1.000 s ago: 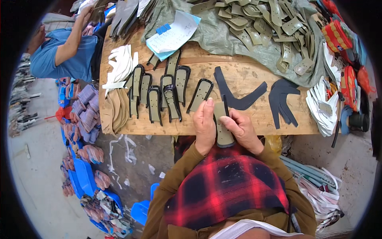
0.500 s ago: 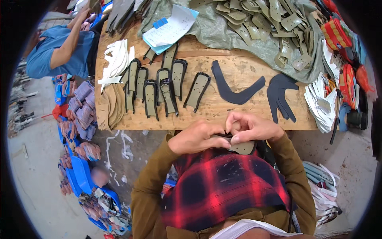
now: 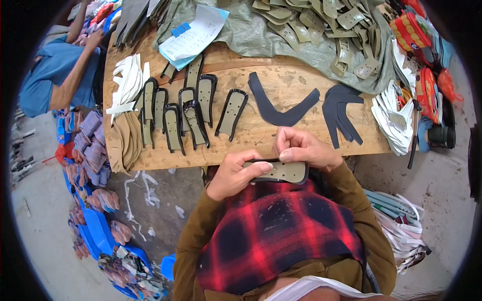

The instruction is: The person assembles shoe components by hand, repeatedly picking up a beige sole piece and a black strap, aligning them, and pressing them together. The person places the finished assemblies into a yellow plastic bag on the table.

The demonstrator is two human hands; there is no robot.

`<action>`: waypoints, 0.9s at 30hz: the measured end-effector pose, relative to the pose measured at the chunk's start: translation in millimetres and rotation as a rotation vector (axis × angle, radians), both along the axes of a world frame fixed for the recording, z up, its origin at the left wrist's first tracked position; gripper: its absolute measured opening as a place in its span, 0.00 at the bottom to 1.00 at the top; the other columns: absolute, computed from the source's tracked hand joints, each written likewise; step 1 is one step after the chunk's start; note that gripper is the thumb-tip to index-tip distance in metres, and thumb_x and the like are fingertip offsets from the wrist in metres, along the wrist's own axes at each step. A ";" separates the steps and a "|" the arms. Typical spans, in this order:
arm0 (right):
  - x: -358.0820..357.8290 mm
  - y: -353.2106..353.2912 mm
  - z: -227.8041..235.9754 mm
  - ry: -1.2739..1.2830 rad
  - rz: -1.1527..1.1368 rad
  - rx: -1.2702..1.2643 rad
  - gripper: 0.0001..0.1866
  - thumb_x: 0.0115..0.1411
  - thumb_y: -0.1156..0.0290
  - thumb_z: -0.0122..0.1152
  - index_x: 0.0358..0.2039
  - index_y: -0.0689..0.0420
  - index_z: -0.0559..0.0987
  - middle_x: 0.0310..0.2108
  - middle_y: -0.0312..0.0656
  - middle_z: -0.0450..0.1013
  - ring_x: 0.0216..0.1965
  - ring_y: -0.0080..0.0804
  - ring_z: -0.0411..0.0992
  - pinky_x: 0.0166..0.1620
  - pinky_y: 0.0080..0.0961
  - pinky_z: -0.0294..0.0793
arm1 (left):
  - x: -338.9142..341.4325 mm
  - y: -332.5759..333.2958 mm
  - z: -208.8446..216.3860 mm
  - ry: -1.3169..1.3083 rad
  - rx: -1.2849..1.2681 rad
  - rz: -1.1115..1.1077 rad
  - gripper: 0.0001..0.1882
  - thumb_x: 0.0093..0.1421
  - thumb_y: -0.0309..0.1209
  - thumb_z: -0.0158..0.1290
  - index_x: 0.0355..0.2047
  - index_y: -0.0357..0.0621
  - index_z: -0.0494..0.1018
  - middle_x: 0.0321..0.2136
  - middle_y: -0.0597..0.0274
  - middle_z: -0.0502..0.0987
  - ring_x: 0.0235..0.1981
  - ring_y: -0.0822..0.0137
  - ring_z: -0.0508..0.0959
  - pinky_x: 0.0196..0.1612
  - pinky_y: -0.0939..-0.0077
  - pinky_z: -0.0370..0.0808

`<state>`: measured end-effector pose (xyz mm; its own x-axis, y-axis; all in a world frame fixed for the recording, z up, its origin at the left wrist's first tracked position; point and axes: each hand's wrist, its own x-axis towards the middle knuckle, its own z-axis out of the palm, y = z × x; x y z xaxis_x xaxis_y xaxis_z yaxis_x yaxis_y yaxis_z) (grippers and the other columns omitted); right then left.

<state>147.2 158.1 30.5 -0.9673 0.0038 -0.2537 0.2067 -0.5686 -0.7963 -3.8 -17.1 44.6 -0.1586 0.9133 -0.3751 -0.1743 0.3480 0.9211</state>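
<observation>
Panel [image 3: 283, 172] shows more face than before.
Left hand [image 3: 231, 175] clamps one end; right hand [image 3: 310, 150], fingers curled, pinches black rim [image 3: 306, 173].

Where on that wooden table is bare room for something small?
The table shows bare wood between the lone black-edged piece and the dark V-shaped strip, and between the dark stack and the white pieces at right. Crowded: left, with clustered edged pieces; back, under olive plates.

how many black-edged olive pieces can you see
11 visible: one held piece in the left hand, one lone piece on the table, nine clustered pieces left of it; some overlap, so more may be hidden.
</observation>
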 end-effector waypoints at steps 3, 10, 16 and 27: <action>-3.2 4.7 -5.3 -0.026 0.079 0.329 0.08 0.62 0.71 0.60 0.32 0.54 0.69 0.25 0.26 0.66 0.28 0.10 0.63 0.30 0.13 0.62 | 6.5 -2.7 -3.5 -0.021 -0.031 0.048 0.10 0.62 0.32 0.57 0.28 0.38 0.76 0.20 0.73 0.73 0.22 0.82 0.69 0.25 0.83 0.66; -7.9 6.5 -9.4 -0.058 -0.062 0.107 0.11 0.62 0.67 0.62 0.32 0.54 0.67 0.25 0.30 0.67 0.25 0.14 0.66 0.29 0.13 0.65 | 12.4 1.0 -7.9 -0.096 -0.004 0.196 0.09 0.62 0.32 0.57 0.31 0.38 0.77 0.21 0.74 0.73 0.22 0.83 0.69 0.24 0.85 0.65; -10.3 7.7 1.8 -0.089 -0.141 -0.078 0.12 0.64 0.64 0.59 0.33 0.55 0.66 0.24 0.34 0.71 0.14 0.20 0.70 0.16 0.14 0.69 | 17.0 8.1 5.2 -0.114 -0.053 0.319 0.10 0.63 0.33 0.56 0.32 0.38 0.77 0.21 0.73 0.73 0.21 0.84 0.69 0.22 0.87 0.65; -13.3 21.4 0.8 -0.087 -0.102 0.103 0.11 0.67 0.63 0.54 0.33 0.56 0.67 0.26 0.34 0.69 0.16 0.16 0.68 0.13 0.13 0.67 | 8.3 12.1 -13.9 0.157 0.084 -0.064 0.13 0.66 0.38 0.53 0.38 0.40 0.75 0.19 0.68 0.74 0.17 0.80 0.73 0.17 0.86 0.65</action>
<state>133.9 179.5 31.2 -0.9350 0.1314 -0.3293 0.2222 -0.5065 -0.8331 4.5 -5.0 30.8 -0.1498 0.9506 -0.2719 -0.0064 0.2740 0.9617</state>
